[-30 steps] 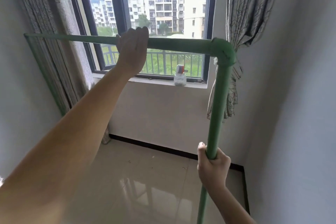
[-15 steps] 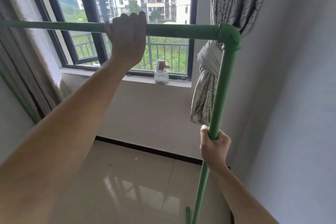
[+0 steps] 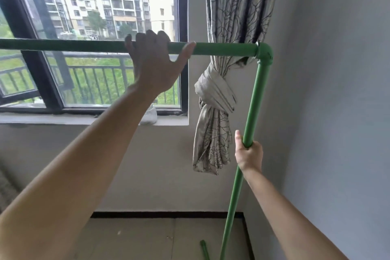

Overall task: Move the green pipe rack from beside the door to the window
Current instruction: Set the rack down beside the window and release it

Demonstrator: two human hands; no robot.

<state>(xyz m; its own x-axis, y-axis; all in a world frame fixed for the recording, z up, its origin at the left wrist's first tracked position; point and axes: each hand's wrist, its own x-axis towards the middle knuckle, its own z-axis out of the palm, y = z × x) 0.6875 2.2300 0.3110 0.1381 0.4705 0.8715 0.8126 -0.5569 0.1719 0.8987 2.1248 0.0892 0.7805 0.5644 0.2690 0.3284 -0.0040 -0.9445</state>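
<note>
The green pipe rack stands close in front of the window. Its top bar runs level across the view to an elbow joint at the right, and one leg slants down to the floor. My left hand rests on the top bar, fingers hooked over it and thumb stretched along the pipe. My right hand is wrapped around the right leg about halfway down. The rack's left end lies outside the view. A short green foot piece shows on the floor by the leg.
A knotted patterned curtain hangs just behind the right leg. The grey side wall is close on the right. A small white object sits on the windowsill. Glossy floor tiles lie below.
The rack and I have come nearer to the window and the right wall. The elbow joint now sits in front of the curtain. My left thumb has spread out along the bar.
</note>
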